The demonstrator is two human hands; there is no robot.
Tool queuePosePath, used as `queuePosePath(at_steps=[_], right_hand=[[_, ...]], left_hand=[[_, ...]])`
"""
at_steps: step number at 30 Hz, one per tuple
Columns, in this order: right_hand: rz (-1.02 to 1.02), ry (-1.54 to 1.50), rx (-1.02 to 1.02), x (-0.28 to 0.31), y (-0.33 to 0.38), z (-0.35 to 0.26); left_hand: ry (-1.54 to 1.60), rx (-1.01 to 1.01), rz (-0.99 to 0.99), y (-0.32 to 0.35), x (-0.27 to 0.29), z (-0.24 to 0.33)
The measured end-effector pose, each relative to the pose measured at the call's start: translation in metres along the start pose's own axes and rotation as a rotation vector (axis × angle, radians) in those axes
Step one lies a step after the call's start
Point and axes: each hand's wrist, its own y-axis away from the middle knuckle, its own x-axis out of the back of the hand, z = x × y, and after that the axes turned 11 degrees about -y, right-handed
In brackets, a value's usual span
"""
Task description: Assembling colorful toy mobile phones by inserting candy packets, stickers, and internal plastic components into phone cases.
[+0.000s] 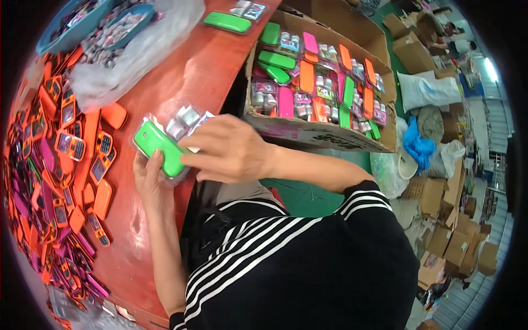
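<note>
Item in hand: green toy phone in a clear bag (159, 147), with small silver pieces bunched in the bag's far end; held just above the near edge of the red table (181, 77).
Left hand (147, 179): under the pack, thumb up against its near end; fingers closed around it from below.
Right hand (231, 149): laid over the pack from the right, fingers (190, 159) pinched on its near side edge, gripping the bag.
Step, as judged: the pack looks filled and is being pressed or closed between both hands.
Next move calls for: a firm pinch on the bag so the silver pieces stay inside, then a clear path to the right past the table edge.
Cardboard box (308, 135): just beyond the right edge of the table, packed with bagged green, pink and orange phones.
Loose stock: orange and pink toy phones (66, 159) heaped along the left edge.
Far side: one bagged green phone (226, 22) lying flat; blue trays (82, 25) at the far left corner, beside crumpled clear plastic (137, 49).
</note>
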Motion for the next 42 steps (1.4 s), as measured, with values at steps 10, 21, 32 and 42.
queuePosePath(at_steps=[10, 21, 32, 42], right_hand=[[0.432, -1.332, -1.308, 0.08, 0.078, 0.03], [0.811, -1.101, -1.397, 0.122, 0.148, 0.093], [0.233, -0.555, -1.615, 0.087, 0.169, 0.118], [-0.257, 0.243, -1.539, 0.101, 0.131, 0.093]], left_hand=[[-0.164, 0.127, -0.377, -0.009, -0.094, -0.008], [-0.316, 0.174, -0.46, -0.037, -0.139, -0.011], [-0.276, 0.203, -0.422, -0.014, -0.09, -0.017], [-0.398, 0.208, -0.469, -0.024, -0.094, -0.002]])
